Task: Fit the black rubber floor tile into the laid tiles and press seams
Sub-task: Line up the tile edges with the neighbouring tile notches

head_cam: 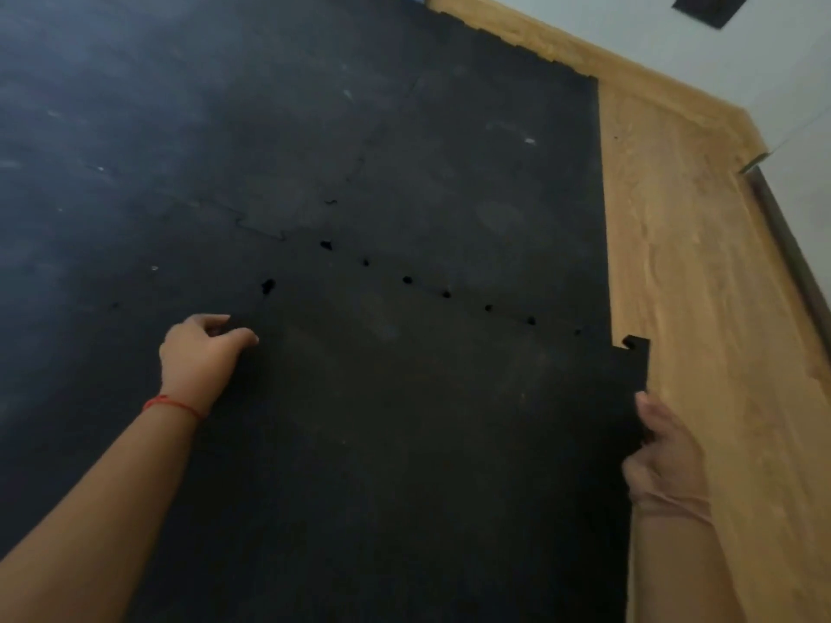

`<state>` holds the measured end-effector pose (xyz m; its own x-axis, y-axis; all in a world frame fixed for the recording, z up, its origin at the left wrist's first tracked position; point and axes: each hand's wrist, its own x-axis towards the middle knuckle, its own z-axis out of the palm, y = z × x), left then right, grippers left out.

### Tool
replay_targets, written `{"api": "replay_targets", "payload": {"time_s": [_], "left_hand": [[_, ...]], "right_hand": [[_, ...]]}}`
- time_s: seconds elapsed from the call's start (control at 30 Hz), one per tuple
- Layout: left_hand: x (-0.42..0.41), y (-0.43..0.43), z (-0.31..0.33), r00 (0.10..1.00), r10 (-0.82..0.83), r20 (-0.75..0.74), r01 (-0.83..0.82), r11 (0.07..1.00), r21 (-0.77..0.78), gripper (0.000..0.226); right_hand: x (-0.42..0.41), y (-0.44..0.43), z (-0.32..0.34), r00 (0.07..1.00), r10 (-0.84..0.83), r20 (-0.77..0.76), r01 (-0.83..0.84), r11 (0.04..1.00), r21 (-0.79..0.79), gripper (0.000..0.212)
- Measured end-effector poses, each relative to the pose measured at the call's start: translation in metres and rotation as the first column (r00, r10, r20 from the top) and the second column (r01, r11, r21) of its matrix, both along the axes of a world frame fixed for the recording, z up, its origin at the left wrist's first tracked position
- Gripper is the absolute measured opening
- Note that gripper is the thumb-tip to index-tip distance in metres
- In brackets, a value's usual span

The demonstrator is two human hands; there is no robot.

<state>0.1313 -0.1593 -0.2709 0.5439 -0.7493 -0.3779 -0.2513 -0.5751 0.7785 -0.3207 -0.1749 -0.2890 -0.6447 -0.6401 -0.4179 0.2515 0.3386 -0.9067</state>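
A person's right hand (661, 456) curls its fingers around the right edge of a black rubber floor tile (404, 420), gripping it where the rubber meets the bare wooden floor (701, 308). The left hand (202, 353) rests on the tile's left edge near its far corner, fingers bent and loosely closed, knuckles down on the rubber; whether it pinches anything cannot be told. A red thread (173, 404) circles the left wrist.

The tile lies flat at the near right corner of the laid tiles (314, 105), its far edge lined up against the row beyond. A line of small dark gaps (407, 279) runs along that far seam, and one larger gap sits near the left hand, suggesting the interlocking tabs are not fully seated. One tab (636, 344) at the tile's far right corner juts past the straight right edge of the laid rubber onto the wood.

The step in hand appears to be the fitting itself: nudging the tile into register with its neighbours. The next move likely calls for a small shift to the left and away, then firm downward pressure along the far seam and the left seam until the gaps close.

Wooden skirting (629, 69) and a pale wall (764, 60) border the floor at the far right.
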Motion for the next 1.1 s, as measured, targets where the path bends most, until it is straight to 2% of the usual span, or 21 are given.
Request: {"api": "replay_targets", "payload": {"time_s": [0.13, 0.2, 0.5, 0.73, 0.77, 0.8, 0.83, 0.87, 0.93, 0.97, 1.03, 1.1], "left_hand": [[-0.012, -0.001, -0.006, 0.959, -0.098, 0.267, 0.066, 0.990, 0.126, 0.055], [-0.016, -0.004, -0.004, 0.940, -0.100, 0.326, 0.054, 0.988, 0.146, 0.057], [-0.017, 0.011, 0.000, 0.951, -0.120, 0.286, 0.082, 0.986, 0.142, 0.059], [-0.020, 0.019, -0.009, 0.943, -0.154, 0.295, 0.125, 0.986, 0.114, 0.064], [-0.019, 0.020, -0.008, 0.949, -0.146, 0.278, 0.122, 0.987, 0.102, 0.063], [-0.019, 0.022, -0.008, 0.956, -0.137, 0.260, 0.119, 0.989, 0.084, 0.064], [-0.020, 0.028, -0.006, 0.961, -0.124, 0.247, 0.112, 0.992, 0.061, 0.065], [-0.021, 0.039, -0.005, 0.961, -0.109, 0.254, 0.103, 0.994, 0.038, 0.067], [-0.028, 0.078, -0.006, 0.938, -0.081, 0.337, 0.081, 0.997, 0.013, 0.071], [-0.031, 0.104, -0.009, 0.916, -0.065, 0.397, 0.060, 0.998, 0.024, 0.073], [-0.036, 0.168, -0.017, 0.880, 0.008, 0.474, -0.064, 0.993, 0.102, 0.075], [-0.045, 0.229, -0.022, 0.865, 0.113, 0.489, -0.231, 0.955, 0.187, 0.083]], "right_hand": [[0.011, -0.002, -0.012, 0.990, 0.113, -0.080, -0.104, 0.989, 0.106, 0.065], [0.020, -0.008, -0.015, 0.979, 0.145, -0.144, -0.121, 0.979, 0.164, 0.073], [0.017, -0.008, -0.024, 0.925, 0.210, -0.316, -0.116, 0.950, 0.291, 0.075], [0.030, -0.007, -0.017, 0.804, 0.331, -0.495, -0.079, 0.883, 0.462, 0.080], [0.035, -0.004, -0.013, 0.750, 0.375, -0.545, -0.051, 0.854, 0.518, 0.078], [0.046, -0.001, -0.008, 0.653, 0.440, -0.617, -0.019, 0.823, 0.567, 0.077], [0.061, 0.004, -0.004, 0.515, 0.512, -0.688, -0.017, 0.808, 0.589, 0.078], [0.082, 0.010, -0.001, 0.353, 0.573, -0.740, -0.080, 0.806, 0.586, 0.080], [0.135, 0.027, 0.004, 0.049, 0.621, -0.782, -0.355, 0.743, 0.567, 0.082], [0.165, 0.035, 0.006, -0.082, 0.622, -0.779, -0.500, 0.650, 0.572, 0.081], [0.227, 0.054, 0.005, -0.315, 0.578, -0.753, -0.718, 0.373, 0.587, 0.078], [0.281, 0.071, 0.002, -0.491, 0.483, -0.725, -0.798, 0.083, 0.597, 0.076]]}}
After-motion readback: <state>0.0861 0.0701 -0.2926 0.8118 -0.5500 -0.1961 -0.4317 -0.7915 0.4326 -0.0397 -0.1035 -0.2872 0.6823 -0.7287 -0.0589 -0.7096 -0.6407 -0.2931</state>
